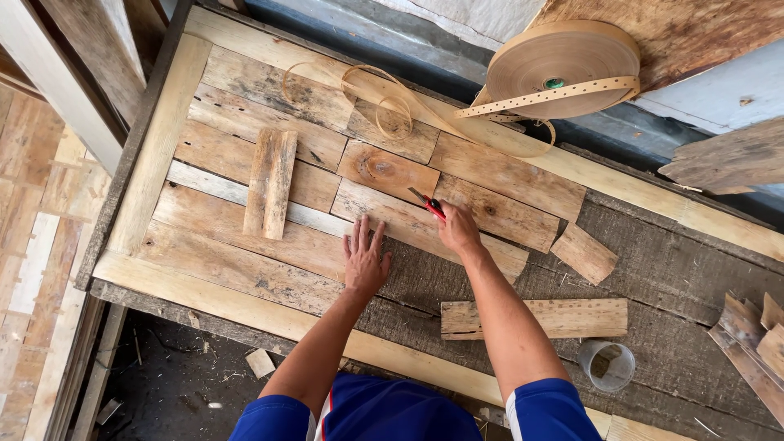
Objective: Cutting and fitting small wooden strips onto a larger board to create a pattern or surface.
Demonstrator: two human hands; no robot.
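Several rough planks [384, 220] ran crosswise over the tabletop [653, 261], long axes left to right. The left hand [364, 260] lay flat and released on one, just beside the right hand [457, 229], clenched around a red-handled cutter [428, 204].

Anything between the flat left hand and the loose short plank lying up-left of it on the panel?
Nothing visible. The left hand lies flat on the weathered wooden slat panel; the loose short upright wooden plank rests apart from it, with only bare slats between. The right hand with the red-handled cutter is on the other side.
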